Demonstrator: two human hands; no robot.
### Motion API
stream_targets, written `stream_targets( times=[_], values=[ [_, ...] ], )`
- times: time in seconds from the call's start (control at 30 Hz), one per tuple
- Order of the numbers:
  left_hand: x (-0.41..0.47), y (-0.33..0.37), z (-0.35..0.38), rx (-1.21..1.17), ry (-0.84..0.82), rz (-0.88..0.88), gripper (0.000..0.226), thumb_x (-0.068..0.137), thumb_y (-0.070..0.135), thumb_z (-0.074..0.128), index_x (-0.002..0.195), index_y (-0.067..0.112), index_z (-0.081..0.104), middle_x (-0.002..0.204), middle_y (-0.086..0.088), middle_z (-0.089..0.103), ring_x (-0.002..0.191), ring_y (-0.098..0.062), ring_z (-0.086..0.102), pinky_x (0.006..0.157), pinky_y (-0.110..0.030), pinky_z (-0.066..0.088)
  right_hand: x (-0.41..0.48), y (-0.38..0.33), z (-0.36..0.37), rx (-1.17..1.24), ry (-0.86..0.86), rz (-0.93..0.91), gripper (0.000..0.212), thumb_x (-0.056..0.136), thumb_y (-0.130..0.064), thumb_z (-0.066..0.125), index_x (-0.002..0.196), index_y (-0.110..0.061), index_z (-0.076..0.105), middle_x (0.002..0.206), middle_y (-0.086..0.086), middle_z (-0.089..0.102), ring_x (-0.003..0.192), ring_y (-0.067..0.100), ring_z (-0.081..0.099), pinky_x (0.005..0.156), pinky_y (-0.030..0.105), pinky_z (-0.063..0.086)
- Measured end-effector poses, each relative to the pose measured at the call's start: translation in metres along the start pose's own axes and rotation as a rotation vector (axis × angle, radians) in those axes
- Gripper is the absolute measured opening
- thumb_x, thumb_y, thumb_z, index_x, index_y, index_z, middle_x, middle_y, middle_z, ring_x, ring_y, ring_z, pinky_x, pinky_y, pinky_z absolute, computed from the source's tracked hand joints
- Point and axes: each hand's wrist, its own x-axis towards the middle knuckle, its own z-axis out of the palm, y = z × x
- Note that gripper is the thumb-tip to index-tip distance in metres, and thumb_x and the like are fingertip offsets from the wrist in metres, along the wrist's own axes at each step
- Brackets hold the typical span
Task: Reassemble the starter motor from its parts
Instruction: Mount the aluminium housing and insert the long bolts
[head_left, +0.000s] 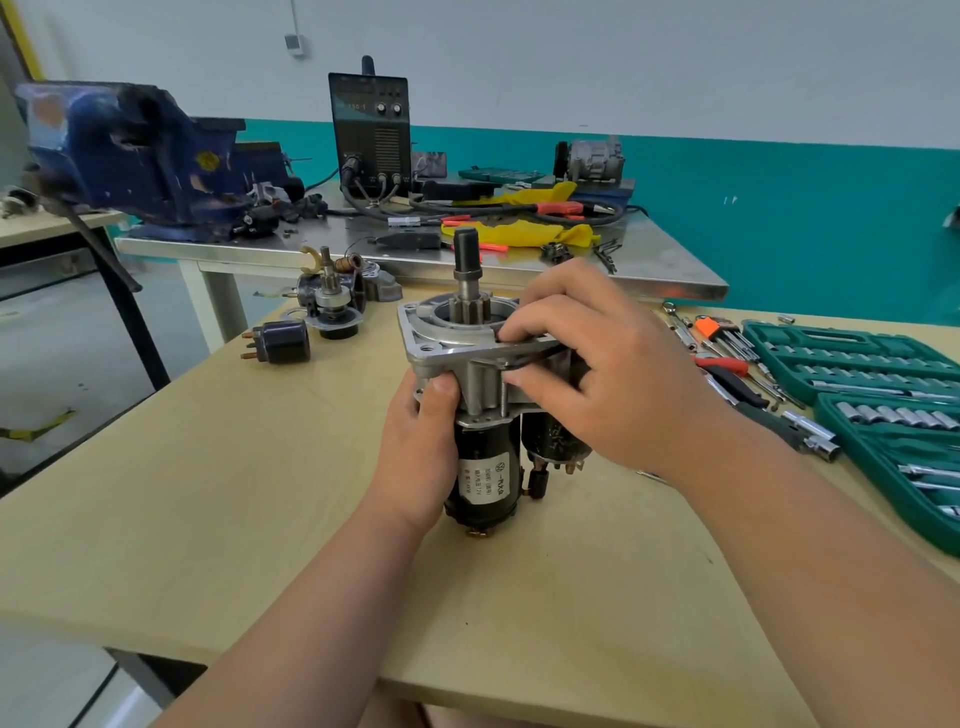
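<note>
Starter motor (483, 478) stands upright mid-surface (208, 519), mostly assembled. Your left hand (421, 441) clamps its body. Your right hand (597, 364) pinches the front flange, possibly seating a bolt. A solenoid (283, 340) and drive parts (332, 306) lie loose, far left.

starter motor (483, 441) was black with a white label (485, 480) and silver nose (441, 353); table (208, 493) was tan. Blue vise (130, 150) at 10 o'clock, green socket case (883, 384) at 3, yellow rag (519, 231) at 12.
</note>
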Motion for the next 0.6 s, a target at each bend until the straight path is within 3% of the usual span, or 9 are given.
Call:
stream_targets(
  times=[0.1,0.2,0.37,0.47,0.53,0.6],
  values=[
    [0.001,-0.001,0.000,0.000,-0.008,0.002,0.080,0.076,0.061,0.035,0.126,0.001,0.055,0.120,-0.017,0.063,0.115,-0.030,0.058,0.098,-0.055,0.045,0.000,-0.001,-0.001,0.018,-0.043,0.026,0.021,0.084,-0.018,0.066,0.103,-0.011,0.067,0.108,0.003,0.055,0.095,0.016,0.055,0.079,0.030,0.048],
    [0.000,-0.003,0.000,-0.011,-0.010,-0.022,0.081,0.074,0.061,0.035,0.125,0.002,0.056,0.119,-0.017,0.064,0.114,-0.031,0.059,0.097,-0.053,0.046,0.000,-0.002,-0.007,0.072,-0.105,0.081,0.028,0.083,-0.022,0.065,0.110,-0.016,0.064,0.111,-0.005,0.048,0.099,0.009,0.051,0.082,0.020,0.043],
    [0.002,-0.006,-0.002,0.071,0.006,0.005,0.076,0.072,0.057,0.030,0.124,0.009,0.058,0.116,-0.003,0.066,0.108,-0.010,0.060,0.080,-0.016,0.049,-0.002,-0.004,-0.010,0.092,-0.124,0.113,0.026,0.083,-0.017,0.069,0.108,-0.018,0.064,0.110,-0.007,0.045,0.097,0.004,0.048,0.084,0.013,0.038],
    [0.001,-0.005,-0.002,0.072,0.007,-0.015,0.077,0.069,0.057,0.030,0.125,0.012,0.058,0.118,-0.001,0.065,0.107,-0.006,0.059,0.077,-0.012,0.048,-0.002,-0.007,-0.011,0.177,-0.104,0.172,0.020,0.083,-0.022,0.064,0.102,-0.027,0.060,0.105,-0.014,0.047,0.093,-0.008,0.047,0.079,0.002,0.033],
    [0.001,-0.005,-0.002,0.048,0.012,-0.035,0.076,0.067,0.057,0.031,0.125,0.015,0.058,0.118,0.001,0.065,0.106,-0.003,0.059,0.075,-0.011,0.048,0.001,-0.008,-0.016,0.302,-0.067,0.300,0.016,0.084,-0.029,0.057,0.096,-0.039,0.055,0.097,-0.020,0.052,0.079,-0.007,0.050,0.070,0.004,0.037],
    [0.001,-0.004,-0.002,0.031,0.025,-0.042,0.075,0.066,0.056,0.032,0.124,0.017,0.059,0.117,0.004,0.066,0.104,0.000,0.059,0.074,-0.010,0.048,0.011,-0.005,-0.022,0.457,-0.059,0.517,0.012,0.082,-0.040,0.049,0.094,-0.042,0.053,0.087,-0.014,0.058,0.068,0.000,0.053,0.064,0.014,0.043]
  ],
)
